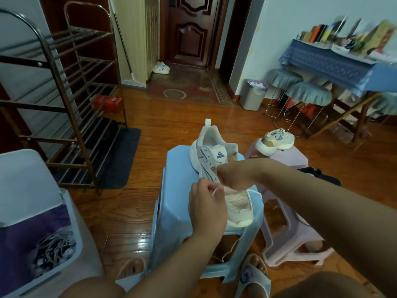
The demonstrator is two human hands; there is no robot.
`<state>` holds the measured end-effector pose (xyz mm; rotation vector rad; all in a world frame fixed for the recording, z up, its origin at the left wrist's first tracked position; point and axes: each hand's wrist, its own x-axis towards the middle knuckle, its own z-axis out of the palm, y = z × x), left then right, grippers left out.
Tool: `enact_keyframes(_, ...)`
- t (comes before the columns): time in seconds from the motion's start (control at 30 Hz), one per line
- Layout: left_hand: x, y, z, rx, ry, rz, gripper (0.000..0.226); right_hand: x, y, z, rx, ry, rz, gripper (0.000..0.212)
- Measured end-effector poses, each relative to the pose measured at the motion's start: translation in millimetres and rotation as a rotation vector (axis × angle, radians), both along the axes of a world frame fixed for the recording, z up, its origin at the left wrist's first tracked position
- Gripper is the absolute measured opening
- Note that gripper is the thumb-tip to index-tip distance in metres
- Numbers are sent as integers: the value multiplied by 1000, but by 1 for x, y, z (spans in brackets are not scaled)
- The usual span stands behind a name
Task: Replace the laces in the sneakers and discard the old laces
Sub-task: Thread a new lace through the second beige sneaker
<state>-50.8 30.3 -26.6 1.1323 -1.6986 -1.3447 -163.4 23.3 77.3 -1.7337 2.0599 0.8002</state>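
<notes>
On a blue stool (178, 203) at the centre of the view, a pale sneaker (217, 160) is laid with its heel toward 12 o'clock and its toe toward 5 o'clock. The tongue is stood up, and a dark logo is shown on it. Over the eyelets of the sneaker, both hands are brought close together. A thin white lace (215, 191) is pinched by the curled fingers of the left hand (207, 208), which is placed at 7 o'clock of the sneaker's middle. The right hand (235, 176) is curled down onto the eyelet area from 3 o'clock; its fingertips are hidden beneath the knuckles, so what is held by them cannot be told. A loose length of lace is seen hanging below the stool's seat, toward 6 o'clock.

At 2 o'clock of the first sneaker, a second sneaker (276, 141) is set on a pink stool (287, 211), which is stood just beside the blue one. At 8 o'clock, at the left edge of the view, a bin (71, 229) with a purple liner is seen, and a tangle of laces (54, 247) is lying in it. At 10 o'clock a metal shoe rack (64, 100) is stood against the wall.
</notes>
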Motion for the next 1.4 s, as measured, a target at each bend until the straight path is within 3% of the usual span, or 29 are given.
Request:
enact_keyframes(0.13, 5, 0, -2, -183, -95, -62, 30, 2, -1, 5, 35, 24, 33, 26)
enact_keyframes(0.23, 6, -4, -1, -267, -181, -111, 56, 5, 1, 3, 4, 19, -9, 28)
enact_keyframes(0.3, 6, -11, -1, -272, -235, -158, 69, 6, 8, -8, -116, 3, -71, 27)
enact_keyframes(0.4, 9, -22, 3, -276, -278, -260, 73, 14, 24, -21, -455, 27, -228, 26)
enact_keyframes(0.5, 14, -29, 6, -282, -330, -350, 73, -3, 27, -27, -629, 125, -174, 25)
enact_keyframes(0.63, 17, -30, 6, -275, -366, -379, 73, -51, 22, 18, -938, 102, -298, 8)
enact_keyframes(0.7, 15, -30, 7, -302, -361, -354, 73, -68, 22, 42, -930, -32, -351, 4)
enact_keyframes(0.8, 5, -35, 24, -347, -201, -303, 62, -64, 22, 51, -915, -257, -254, 7)
enact_keyframes(0.9, -7, -43, 57, -122, 163, -337, 33, -45, 25, 40, -1026, -463, -193, 13)
enact_keyframes(0.97, -9, -49, 69, -111, 218, -304, 20, -40, 29, 27, -1112, -552, -215, 14)
enact_keyframes(1.03, -7, -52, 69, -87, 257, -266, 21, -44, 38, 10, -1118, -648, -371, 25)
enact_keyframes(1.1, -3, -53, 68, 19, 330, -239, 25, -54, 54, -11, -915, -640, -533, 52)
enact_keyframes(1.17, 0, -55, 71, 127, 401, -225, 25, -58, 71, -36, -641, -536, -538, 70)
enact_keyframes(1.23, 1, -58, 76, 178, 439, -222, 23, -60, 81, -55, -575, -504, -533, 60)
enact_keyframes(1.3, 1, -61, 78, 210, 477, -209, 22, -63, 86, -60, -648, -539, -588, 38)
enact_keyframes(1.4, 2, -60, 78, 216, 493, -212, 21, -76, 100, -34, -761, -795, -748, 27)
